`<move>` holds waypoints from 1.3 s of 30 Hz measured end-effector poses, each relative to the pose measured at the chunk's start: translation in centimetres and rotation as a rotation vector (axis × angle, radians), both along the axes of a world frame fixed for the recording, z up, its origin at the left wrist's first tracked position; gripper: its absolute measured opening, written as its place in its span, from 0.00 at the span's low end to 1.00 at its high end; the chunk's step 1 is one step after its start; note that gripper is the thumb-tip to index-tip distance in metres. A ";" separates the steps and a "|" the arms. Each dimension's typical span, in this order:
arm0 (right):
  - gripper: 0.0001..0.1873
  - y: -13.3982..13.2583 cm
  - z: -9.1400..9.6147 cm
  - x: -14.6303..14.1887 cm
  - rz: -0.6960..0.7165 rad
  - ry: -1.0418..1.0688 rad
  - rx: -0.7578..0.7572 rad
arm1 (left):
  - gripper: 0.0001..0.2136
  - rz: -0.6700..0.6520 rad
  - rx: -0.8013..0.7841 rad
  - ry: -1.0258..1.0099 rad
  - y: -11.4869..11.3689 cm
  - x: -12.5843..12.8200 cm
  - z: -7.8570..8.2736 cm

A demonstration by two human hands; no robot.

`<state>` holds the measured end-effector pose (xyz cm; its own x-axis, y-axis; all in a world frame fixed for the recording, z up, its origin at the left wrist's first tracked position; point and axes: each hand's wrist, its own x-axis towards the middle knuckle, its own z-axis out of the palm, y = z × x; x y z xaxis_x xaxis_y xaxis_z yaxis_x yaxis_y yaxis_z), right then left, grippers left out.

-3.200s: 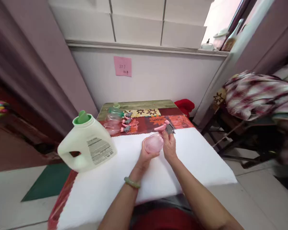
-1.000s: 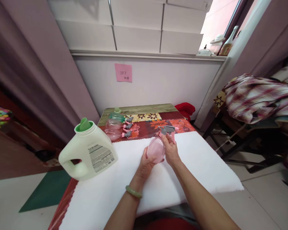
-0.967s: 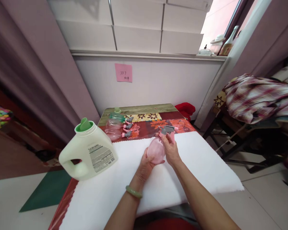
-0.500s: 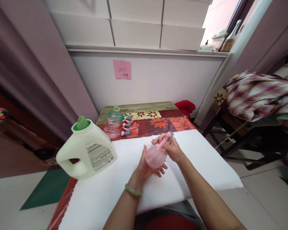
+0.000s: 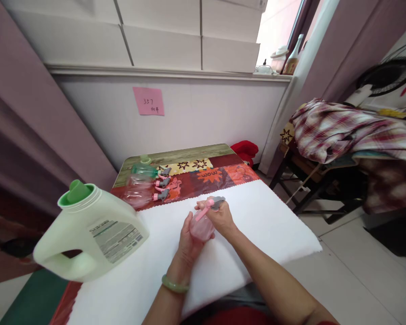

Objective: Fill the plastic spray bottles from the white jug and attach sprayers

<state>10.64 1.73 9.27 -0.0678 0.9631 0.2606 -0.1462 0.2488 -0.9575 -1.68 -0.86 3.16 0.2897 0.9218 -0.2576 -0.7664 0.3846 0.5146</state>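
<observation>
A pink spray bottle (image 5: 202, 229) is held tilted above the white cloth, its pink and grey trigger head at the top. My left hand (image 5: 188, 237), with a green bangle on the wrist, wraps around the bottle's body. My right hand (image 5: 222, 220) is closed about the neck and trigger head; some of its fingers are hidden behind the bottle. To the left stands a large pale green detergent jug (image 5: 91, 230), with a green spout piece in its mouth. Several more spray bottles (image 5: 140, 183), pink and green, lie on their sides at the table's back left.
The white cloth (image 5: 267, 216) covers the front of the table. A small green cap (image 5: 145, 159) sits by the lying bottles. A pink note (image 5: 148, 101) is stuck to the wall. Plaid fabric (image 5: 338, 131) is heaped on a stand at the right.
The view has swung right, so the scene slides left. My left fingers, spread under the bottle earlier, now curl around it. The right hand stays at the trigger head.
</observation>
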 end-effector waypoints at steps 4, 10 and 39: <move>0.14 0.0 -0.2 -0.7 -0.177 -0.103 -0.031 | 0.20 0.046 0.007 -0.004 0.1 0.5 0.2; 0.24 -0.1 -1.3 -1.3 -0.151 -0.016 -0.030 | 0.18 0.088 0.002 -0.017 0.3 0.4 0.2; 0.49 7.5 -9.7 21.6 -0.312 -1.442 -0.300 | 0.18 0.146 -0.049 0.085 1.0 0.4 0.2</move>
<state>32.20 9.20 -0.45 0.1247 0.9908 -0.0526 0.9589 -0.1340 -0.2500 -1.33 0.19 3.34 0.1291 0.9382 -0.3210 -0.7701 0.2988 0.5636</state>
